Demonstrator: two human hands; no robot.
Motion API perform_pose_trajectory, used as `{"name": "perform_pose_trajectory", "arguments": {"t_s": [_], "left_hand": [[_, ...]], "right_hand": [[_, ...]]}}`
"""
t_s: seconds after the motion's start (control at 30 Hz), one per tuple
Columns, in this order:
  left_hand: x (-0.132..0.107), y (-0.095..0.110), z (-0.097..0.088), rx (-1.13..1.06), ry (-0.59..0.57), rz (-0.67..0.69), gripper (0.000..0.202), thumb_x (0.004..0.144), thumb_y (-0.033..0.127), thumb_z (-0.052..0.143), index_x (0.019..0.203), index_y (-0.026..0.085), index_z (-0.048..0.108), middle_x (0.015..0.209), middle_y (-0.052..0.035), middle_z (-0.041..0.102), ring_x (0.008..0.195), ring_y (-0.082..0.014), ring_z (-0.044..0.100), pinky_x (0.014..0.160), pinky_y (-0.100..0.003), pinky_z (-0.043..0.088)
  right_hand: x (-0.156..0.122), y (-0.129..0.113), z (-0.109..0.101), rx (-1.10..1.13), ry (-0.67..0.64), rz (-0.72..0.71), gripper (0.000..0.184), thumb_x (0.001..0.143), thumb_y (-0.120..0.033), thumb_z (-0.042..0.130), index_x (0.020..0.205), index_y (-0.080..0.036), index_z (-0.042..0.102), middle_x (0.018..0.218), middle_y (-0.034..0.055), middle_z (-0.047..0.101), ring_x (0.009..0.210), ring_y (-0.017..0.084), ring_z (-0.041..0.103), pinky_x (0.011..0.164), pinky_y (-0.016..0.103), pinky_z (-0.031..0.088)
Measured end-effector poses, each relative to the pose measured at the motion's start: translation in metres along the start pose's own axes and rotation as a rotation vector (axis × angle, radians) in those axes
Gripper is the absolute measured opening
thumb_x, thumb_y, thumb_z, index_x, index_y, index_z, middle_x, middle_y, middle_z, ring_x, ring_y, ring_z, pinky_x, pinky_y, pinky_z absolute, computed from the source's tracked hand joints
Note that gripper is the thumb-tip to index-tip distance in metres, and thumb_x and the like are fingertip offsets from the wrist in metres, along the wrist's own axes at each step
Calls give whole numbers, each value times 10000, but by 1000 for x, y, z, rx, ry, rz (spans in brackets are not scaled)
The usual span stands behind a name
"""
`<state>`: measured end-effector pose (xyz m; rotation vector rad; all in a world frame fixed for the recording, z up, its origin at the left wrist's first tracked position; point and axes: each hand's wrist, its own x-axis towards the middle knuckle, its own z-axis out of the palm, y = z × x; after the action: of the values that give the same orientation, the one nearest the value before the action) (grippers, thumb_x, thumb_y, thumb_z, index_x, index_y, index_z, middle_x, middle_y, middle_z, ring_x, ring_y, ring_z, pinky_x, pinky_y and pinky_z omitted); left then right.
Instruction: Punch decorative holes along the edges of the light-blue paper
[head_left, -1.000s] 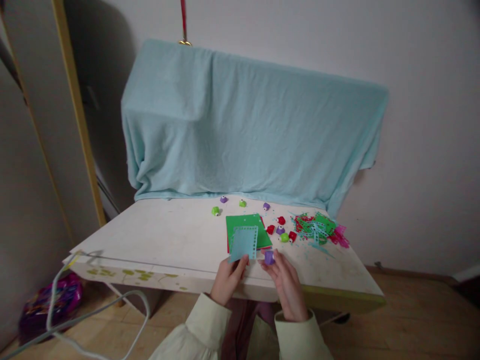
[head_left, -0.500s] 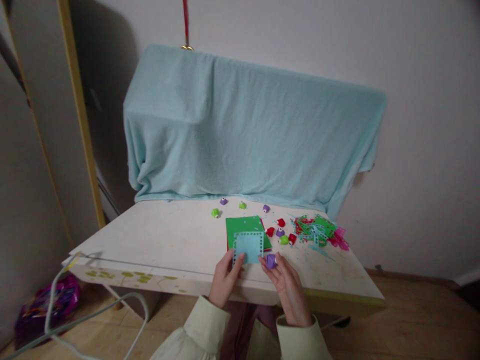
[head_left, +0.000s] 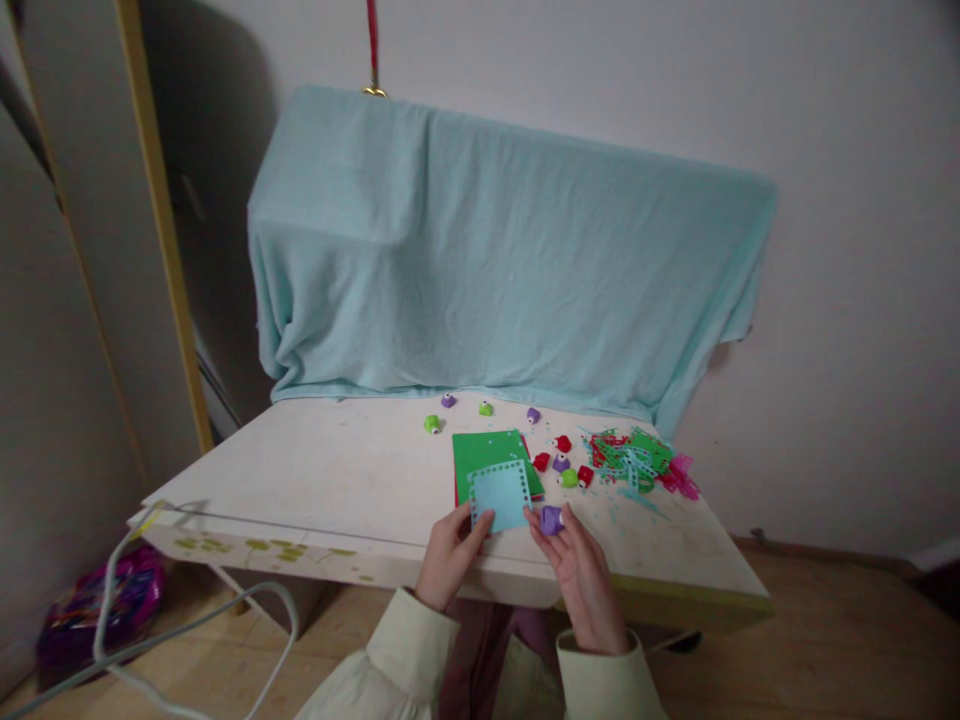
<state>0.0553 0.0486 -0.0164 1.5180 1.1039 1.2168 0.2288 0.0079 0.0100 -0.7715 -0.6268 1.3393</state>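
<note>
Between thumb and fingers, my left hand [head_left: 448, 552] pinches the left edge of a light blue paper square [head_left: 501, 497], with punched holes along its left, top and right edges. My right hand [head_left: 581, 570] holds a purple craft punch [head_left: 551, 520] just right of the paper, its fingertips close to the lower right corner. Whether those fingertips touch the paper I cannot tell. Behind the blue square lies a stack of coloured paper with a green sheet [head_left: 484, 452] on top.
Several small punches lie about, among them a red punch [head_left: 562, 443] and a green punch [head_left: 432, 424]. Cut paper scraps [head_left: 634, 460] pile up at the right of the white table [head_left: 300, 470]. A light blue cloth [head_left: 510, 260] drapes behind; a cable [head_left: 281, 600] hangs at the left.
The blue paper has tilted slightly, its right side rising. My right hand and the purple punch have shifted a little to the right.
</note>
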Motion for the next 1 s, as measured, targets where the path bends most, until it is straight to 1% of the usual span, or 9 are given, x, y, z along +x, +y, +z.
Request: {"name": "perform_pose_trajectory", "arguments": {"t_s": [0.17,0.33,0.43,0.5,0.6,0.67,0.7,0.83,1.0], "left_hand": [[-1,1,-2,20,-9,-6,356,861,448,492,656,157,482,578,32,445,570,-112,418,534,-207,301],[-2,0,-4,4,-17,-5,351,884,427,464,660,158,461,594,32,433,584,-109,414,546,-210,299],[-1,-1,-3,-6,-21,-15,344,883,421,467,662,158,459,596,31,435,586,-108,415,545,-208,299],[-1,-1,-3,-7,-19,-18,341,881,419,470,662,158,459,598,30,437,588,-108,415,547,-208,302],[-1,0,-3,-3,-30,-14,339,880,421,468,665,159,464,607,27,450,596,-112,425,556,-208,310],[-1,0,-3,-3,-42,-17,342,878,424,469,662,160,458,604,29,446,592,-113,428,554,-209,310],[-2,1,-3,-5,-47,-20,343,876,426,473,661,160,456,601,31,440,587,-112,426,551,-209,308],[-3,3,-2,-11,-104,-6,320,878,412,480,687,154,491,619,25,457,602,-115,423,561,-212,309],[-4,6,-2,-7,-163,19,302,889,393,468,716,151,519,657,10,482,639,-124,429,586,-218,316]], "right_hand": [[0,-3,1,30,37,-18,396,859,-421,648,1057,-79,621,1086,161,617,1098,310,537,990,465,404],[1,-6,-2,22,91,-58,379,829,-436,663,976,-87,647,1047,165,631,1058,298,561,962,424,426],[3,-6,-7,-18,131,-113,318,768,-381,719,940,-124,645,980,130,647,928,253,609,845,347,486],[2,-4,-9,-51,138,-140,284,743,-337,724,940,-151,641,879,76,644,747,178,607,668,251,497],[-1,-2,-8,-175,107,-136,237,790,-331,654,956,-163,628,656,-8,543,445,70,400,391,155,284],[-3,-1,-5,-326,98,-139,241,832,-347,621,983,-159,621,583,-37,458,404,53,281,371,159,160],[-3,-1,-3,-405,102,-152,254,844,-357,619,998,-155,620,576,-39,436,417,58,285,381,162,155],[4,-4,7,-676,104,-267,308,857,-412,630,1024,-153,632,612,-13,473,555,118,439,462,182,302],[21,-8,12,-886,105,-390,323,840,-471,624,897,-155,658,706,30,602,621,170,534,553,238,412]]}}
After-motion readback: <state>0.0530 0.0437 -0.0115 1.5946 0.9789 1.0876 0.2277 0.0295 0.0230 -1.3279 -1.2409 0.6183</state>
